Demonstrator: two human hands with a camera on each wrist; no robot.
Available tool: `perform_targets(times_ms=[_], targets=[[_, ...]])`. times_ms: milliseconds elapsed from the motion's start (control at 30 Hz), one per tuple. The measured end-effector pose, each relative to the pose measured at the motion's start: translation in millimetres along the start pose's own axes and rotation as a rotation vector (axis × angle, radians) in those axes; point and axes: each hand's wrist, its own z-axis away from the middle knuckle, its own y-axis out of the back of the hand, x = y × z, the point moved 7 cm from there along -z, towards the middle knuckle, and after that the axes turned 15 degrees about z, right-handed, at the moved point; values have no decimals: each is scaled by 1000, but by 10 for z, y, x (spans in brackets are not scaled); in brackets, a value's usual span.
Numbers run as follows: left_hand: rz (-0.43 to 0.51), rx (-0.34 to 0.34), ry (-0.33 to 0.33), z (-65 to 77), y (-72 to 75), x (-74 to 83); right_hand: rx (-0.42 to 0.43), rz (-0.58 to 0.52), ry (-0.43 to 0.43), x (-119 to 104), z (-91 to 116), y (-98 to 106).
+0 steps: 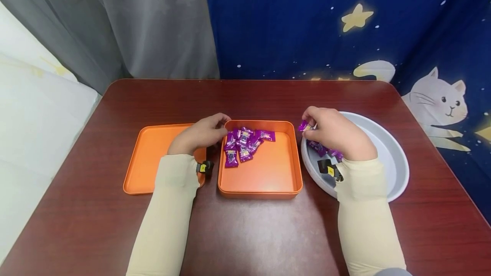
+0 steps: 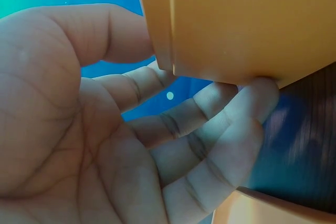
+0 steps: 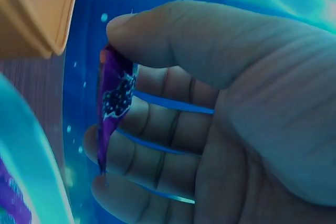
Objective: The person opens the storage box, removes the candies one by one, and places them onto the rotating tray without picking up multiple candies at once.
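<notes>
A small purple wrapped candy (image 3: 116,90) is pinched between the thumb and fingers of my right hand (image 1: 339,133), over the left rim of a round grey tray (image 1: 395,161). More purple candies (image 1: 317,148) lie in that tray beneath the hand. My left hand (image 1: 201,135) holds the back left corner of a square orange box (image 1: 261,194); its thumb meets the rim while its fingers touch the outer wall (image 2: 247,24). Inside the box, several purple candies (image 1: 244,144) are heaped toward the back left.
A flat orange lid (image 1: 143,169) lies left of the box, partly under my left wrist. All of this stands on a dark red-brown table (image 1: 245,233). Grey curtain (image 1: 161,24) and blue star-patterned curtain (image 1: 284,24) hang behind it.
</notes>
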Motion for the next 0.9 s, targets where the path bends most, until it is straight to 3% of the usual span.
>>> perform_targets(times_ms=[567, 900], targets=[[20, -5, 0, 5, 0, 2, -129, -5, -217, 804, 239, -125], [13, -5, 5, 8, 11, -2, -203, -26, -254, 946, 228, -284]])
